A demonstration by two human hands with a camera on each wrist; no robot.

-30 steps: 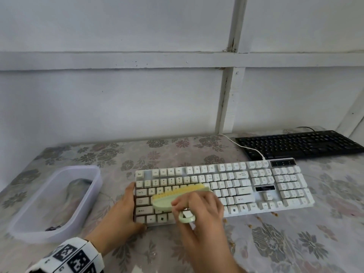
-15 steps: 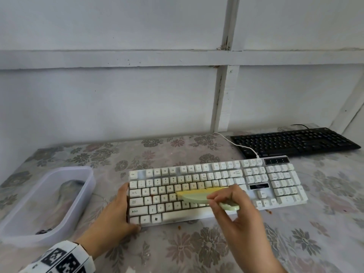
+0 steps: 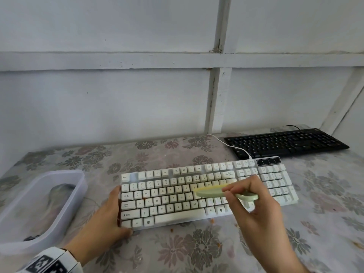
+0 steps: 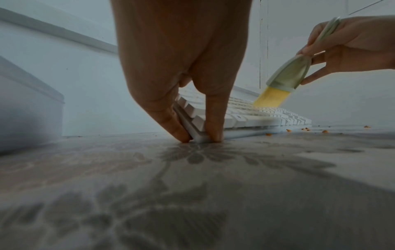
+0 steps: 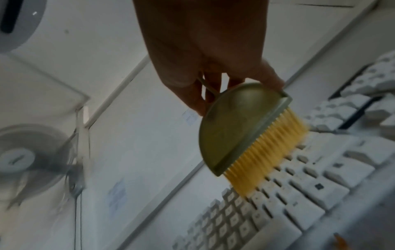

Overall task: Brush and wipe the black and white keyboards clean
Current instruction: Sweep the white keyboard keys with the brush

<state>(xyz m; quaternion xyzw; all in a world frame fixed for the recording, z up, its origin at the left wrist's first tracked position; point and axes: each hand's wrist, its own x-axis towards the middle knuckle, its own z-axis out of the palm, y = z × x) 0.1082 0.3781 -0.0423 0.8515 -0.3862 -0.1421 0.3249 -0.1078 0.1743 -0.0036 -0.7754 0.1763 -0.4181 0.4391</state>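
Nearest the camera, the left hand (image 3: 104, 219) braces the near-left corner of the white keyboard (image 3: 177, 196), its straight fingers along the left end and the thumb on the front edge; the left wrist view shows the fingertips (image 4: 181, 133) touching the flowered tablecloth (image 3: 197, 251) on either side of that corner. Orange crumbs (image 4: 307, 129) lie on the cloth just in front of the keyboard. The right hand (image 3: 254, 201) pinches the handle of a pale green brush (image 3: 212, 193), fingers curled round it, above the right half of the letter keys. Its yellow bristles (image 5: 265, 154) point down and meet the keycaps. To the left, beside the keyboard, sits a translucent plastic tub (image 3: 78, 186). Farther back on the right, the black keyboard (image 3: 285, 142) lies near the white wall (image 3: 118, 107), apart from both hands, with the white keyboard's cable (image 3: 232, 146) running past its left end.
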